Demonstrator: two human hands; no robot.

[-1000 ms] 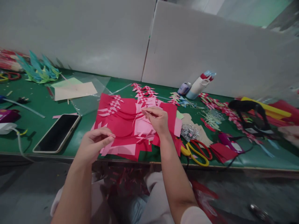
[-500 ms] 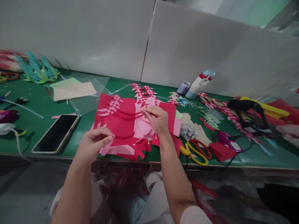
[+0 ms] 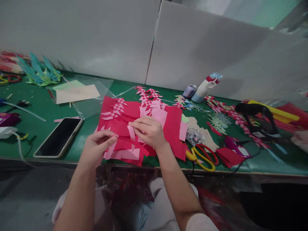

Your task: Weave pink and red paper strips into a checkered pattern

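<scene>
My left hand (image 3: 98, 146) is closed in a pinch on the end of a thin red paper strip, hard to pick out against the red paper behind it. To its right, my right hand (image 3: 149, 130) pinches a short pink paper strip (image 3: 131, 133) that hangs below the fingertips. Both hands are just above red paper sheets (image 3: 174, 128) scattered with loose pink pieces (image 3: 130, 154). A woven pink-and-red checkered piece (image 3: 115, 109) lies on the sheets' upper left. More checkered pieces (image 3: 147, 95) lie behind, partly under pink strips.
A phone (image 3: 59, 138) lies at left on the green table (image 3: 26, 138). Scissors (image 3: 204, 157), a bag of small silvery bits (image 3: 194, 136) and folded red paper (image 3: 229, 157) are at right. Behind stand a can (image 3: 189, 91) and a bottle (image 3: 205, 88). Another person's hand (image 3: 300, 139) shows at far right.
My right hand has moved left and slightly toward me, closer to my left hand, with the pink strip now hanging from its fingers. My left hand has hardly moved.
</scene>
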